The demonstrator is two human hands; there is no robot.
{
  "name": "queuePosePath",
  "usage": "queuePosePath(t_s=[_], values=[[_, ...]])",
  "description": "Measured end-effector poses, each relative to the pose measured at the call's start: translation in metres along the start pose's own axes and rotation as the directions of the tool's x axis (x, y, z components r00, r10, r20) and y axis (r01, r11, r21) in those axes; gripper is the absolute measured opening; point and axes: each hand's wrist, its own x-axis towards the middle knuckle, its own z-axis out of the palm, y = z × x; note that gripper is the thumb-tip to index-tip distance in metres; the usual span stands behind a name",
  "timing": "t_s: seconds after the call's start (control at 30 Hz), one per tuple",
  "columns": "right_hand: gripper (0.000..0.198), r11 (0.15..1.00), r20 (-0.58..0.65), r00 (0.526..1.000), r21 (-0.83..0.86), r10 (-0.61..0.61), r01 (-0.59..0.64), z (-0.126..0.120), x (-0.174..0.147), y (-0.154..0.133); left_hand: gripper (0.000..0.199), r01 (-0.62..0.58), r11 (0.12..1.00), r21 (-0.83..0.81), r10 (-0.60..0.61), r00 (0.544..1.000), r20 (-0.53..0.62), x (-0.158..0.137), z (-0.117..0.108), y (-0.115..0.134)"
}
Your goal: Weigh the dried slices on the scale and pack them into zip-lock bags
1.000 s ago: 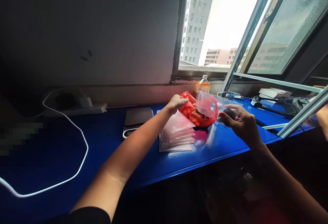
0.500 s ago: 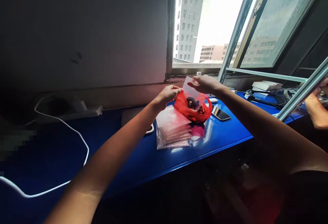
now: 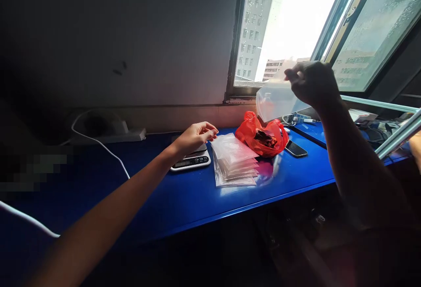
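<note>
My left hand hovers beside the kitchen scale, with loosely bent fingers apart and nothing visible in them. Raised before the window, my right hand pinches a translucent plastic bag by its upper part; it hangs tilted to the left, and whether anything is inside I cannot make out. Below it stands an open red plastic bag with dark reddish-brown dried pieces in it. A fanned stack of clear plastic bags lies between the scale and the red bag.
A phone lies right of the red bag on the blue table. At the left, a white cable runs from a power strip. A metal frame bar crosses the right side, with another person's arm behind it.
My right hand has lifted the translucent bag up and right, out of the red bag. My left hand has let go of the red bag's rim and moved left, over the scale. The view has shifted left.
</note>
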Motion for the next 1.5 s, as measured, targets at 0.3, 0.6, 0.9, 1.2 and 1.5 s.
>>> queuePosePath(t_s=[0.3, 0.6, 0.9, 1.2, 1.5], values=[[0.032, 0.410, 0.007, 0.998, 0.911, 0.065, -0.033, 0.077, -0.081, -0.125, 0.054, 0.046, 0.836, -0.546, -0.069, 0.997, -0.022, -0.031, -0.033, -0.023], [0.025, 0.163, 0.332, 0.874, 0.943, -0.356, -0.291, 0.110, -0.148, -0.149, 0.021, -0.152, 0.781, -0.605, -0.220, 0.841, -0.495, -0.042, -0.063, -0.049], [0.021, -0.027, 0.445, 0.895, 0.895, 0.020, -0.444, 0.123, -0.138, -0.148, 0.040, -0.133, 0.825, -0.549, -0.123, 0.906, -0.404, -0.044, -0.065, -0.060], [0.031, -0.122, 0.457, 0.874, 0.870, -0.167, -0.478, 0.124, -0.138, -0.140, 0.021, -0.012, 0.897, -0.442, -0.091, 0.974, -0.209, -0.050, -0.089, -0.062], [0.061, -0.171, 0.279, 0.710, 0.854, -0.646, -0.491, 0.122, -0.139, -0.131, 0.031, 0.002, 0.942, -0.334, -0.143, 0.906, -0.398, -0.050, -0.113, -0.069]])
